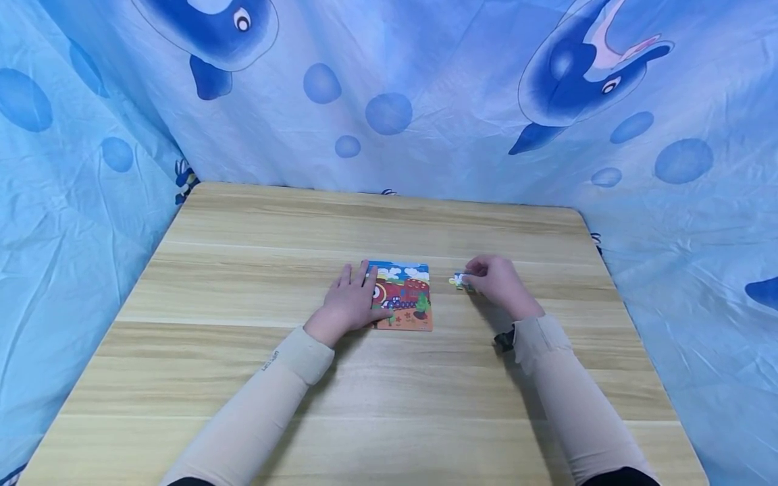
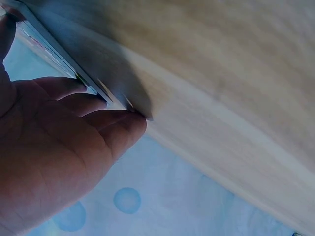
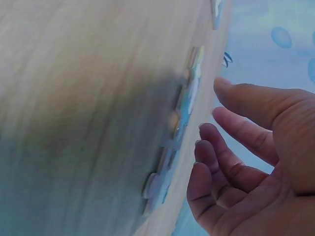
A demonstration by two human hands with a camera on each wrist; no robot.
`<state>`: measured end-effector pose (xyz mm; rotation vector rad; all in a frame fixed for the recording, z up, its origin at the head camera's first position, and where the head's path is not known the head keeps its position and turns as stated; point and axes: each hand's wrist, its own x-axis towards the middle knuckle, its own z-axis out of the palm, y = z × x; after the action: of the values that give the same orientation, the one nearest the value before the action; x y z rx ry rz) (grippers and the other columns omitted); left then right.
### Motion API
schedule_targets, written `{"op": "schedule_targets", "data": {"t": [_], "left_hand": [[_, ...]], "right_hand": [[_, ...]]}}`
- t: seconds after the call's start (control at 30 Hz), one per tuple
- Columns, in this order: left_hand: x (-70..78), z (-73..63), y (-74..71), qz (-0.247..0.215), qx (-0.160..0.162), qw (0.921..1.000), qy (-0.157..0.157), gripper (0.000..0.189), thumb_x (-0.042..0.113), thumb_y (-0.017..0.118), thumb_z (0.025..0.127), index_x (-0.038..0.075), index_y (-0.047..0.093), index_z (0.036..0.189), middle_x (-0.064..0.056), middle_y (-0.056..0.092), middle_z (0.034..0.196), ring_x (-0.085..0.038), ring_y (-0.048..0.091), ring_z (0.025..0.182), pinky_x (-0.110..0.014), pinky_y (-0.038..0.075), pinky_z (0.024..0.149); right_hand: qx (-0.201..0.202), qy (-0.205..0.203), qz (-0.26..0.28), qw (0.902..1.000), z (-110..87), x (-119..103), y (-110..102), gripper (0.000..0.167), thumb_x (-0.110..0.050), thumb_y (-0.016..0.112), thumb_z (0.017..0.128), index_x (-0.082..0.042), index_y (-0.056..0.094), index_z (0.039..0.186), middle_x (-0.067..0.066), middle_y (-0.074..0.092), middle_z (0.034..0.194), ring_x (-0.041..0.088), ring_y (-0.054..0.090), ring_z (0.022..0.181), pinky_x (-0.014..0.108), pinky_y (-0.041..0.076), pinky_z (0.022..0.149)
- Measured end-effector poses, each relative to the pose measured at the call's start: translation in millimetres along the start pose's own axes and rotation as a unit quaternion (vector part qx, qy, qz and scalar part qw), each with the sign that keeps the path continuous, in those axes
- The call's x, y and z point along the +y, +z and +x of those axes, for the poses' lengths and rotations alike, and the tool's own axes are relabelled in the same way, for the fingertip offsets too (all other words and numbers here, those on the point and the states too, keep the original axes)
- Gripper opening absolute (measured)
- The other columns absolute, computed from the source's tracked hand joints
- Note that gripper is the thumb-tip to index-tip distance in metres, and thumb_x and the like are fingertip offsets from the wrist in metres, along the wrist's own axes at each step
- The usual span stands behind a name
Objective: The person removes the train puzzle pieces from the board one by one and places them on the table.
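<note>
A small square picture puzzle (image 1: 415, 297) lies near the middle of the table, showing a red train, white clouds and a green tree. My left hand (image 1: 348, 302) rests on its left side with fingers spread; in the left wrist view the fingers meet the edge of the puzzle (image 2: 66, 56). To the right of the puzzle, my right hand (image 1: 497, 282) hovers at several loose jigsaw pieces (image 1: 458, 279), partly hiding them. The right wrist view shows these jigsaw pieces (image 3: 189, 105) flat on the wood, with the bent fingers and thumb spaced apart and nothing between them.
The wood-grain table (image 1: 389, 418) has rounded far corners. A blue curtain (image 1: 437, 115) with dolphins and bubbles hangs behind it and along both sides. A black band (image 1: 504, 340) sits at the right wrist, by the sleeve cuff.
</note>
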<state>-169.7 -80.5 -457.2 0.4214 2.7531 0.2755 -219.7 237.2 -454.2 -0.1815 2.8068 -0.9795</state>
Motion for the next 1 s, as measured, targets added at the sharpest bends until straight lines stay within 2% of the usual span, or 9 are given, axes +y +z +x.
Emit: {"op": "schedule_targets", "data": {"t": [0.2, 0.37, 0.67, 0.83, 1.0], "left_hand": [[-1.1, 0.7, 0.4, 0.005, -0.002, 1.0000, -0.002, 0.103, 0.069, 0.058, 0.093, 0.007, 0.015, 0.164, -0.017, 0.005, 0.168, -0.047, 0.004, 0.150, -0.058, 0.018, 0.118], [-2.1, 0.9, 0.8, 0.003, -0.001, 1.0000, 0.000, 0.103, 0.068, 0.058, 0.093, 0.007, 0.015, 0.164, -0.016, 0.005, 0.169, -0.046, 0.004, 0.150, -0.058, 0.017, 0.118], [-4.9, -2.4, -2.1, 0.014, 0.001, 0.9999, 0.006, 0.104, 0.068, 0.059, 0.093, 0.005, 0.016, 0.163, -0.017, 0.007, 0.168, -0.046, 0.007, 0.150, -0.058, 0.019, 0.117], [-7.3, -2.9, -3.9, 0.006, -0.002, 0.9999, 0.010, 0.103, 0.068, 0.059, 0.093, 0.006, 0.016, 0.163, -0.016, 0.007, 0.168, -0.047, 0.006, 0.150, -0.058, 0.017, 0.117], [-11.7, -2.7, -2.9, -0.014, -0.006, 0.9997, 0.019, 0.104, 0.067, 0.059, 0.093, 0.005, 0.013, 0.163, -0.016, 0.005, 0.168, -0.048, 0.003, 0.150, -0.059, 0.014, 0.118]], "right_hand": [[0.012, -0.008, 0.006, 0.9999, -2.2, -10.8, 0.4, 0.021, -0.018, 0.075, 0.095, -0.004, 0.073, 0.111, 0.009, 0.069, 0.100, 0.025, 0.061, 0.090, 0.039, 0.053, 0.074], [0.003, -0.028, 0.005, 0.9996, -3.0, -19.2, 4.5, 0.021, -0.018, 0.074, 0.096, -0.002, 0.075, 0.110, 0.008, 0.070, 0.098, 0.024, 0.063, 0.088, 0.039, 0.053, 0.074], [-0.020, -0.030, 0.011, 0.9993, -4.2, -30.0, 14.8, 0.020, -0.017, 0.075, 0.095, -0.003, 0.075, 0.110, 0.006, 0.070, 0.096, 0.022, 0.063, 0.086, 0.037, 0.054, 0.072], [-0.022, -0.034, 0.012, 0.9991, -2.9, -35.7, 24.6, 0.020, -0.018, 0.075, 0.095, -0.005, 0.076, 0.110, 0.004, 0.070, 0.097, 0.020, 0.063, 0.087, 0.037, 0.054, 0.075], [-0.041, -0.050, 0.013, 0.9979, -1.4, -48.3, 35.6, 0.019, -0.017, 0.076, 0.095, -0.006, 0.076, 0.111, 0.002, 0.070, 0.097, 0.018, 0.064, 0.088, 0.036, 0.055, 0.077]]}}
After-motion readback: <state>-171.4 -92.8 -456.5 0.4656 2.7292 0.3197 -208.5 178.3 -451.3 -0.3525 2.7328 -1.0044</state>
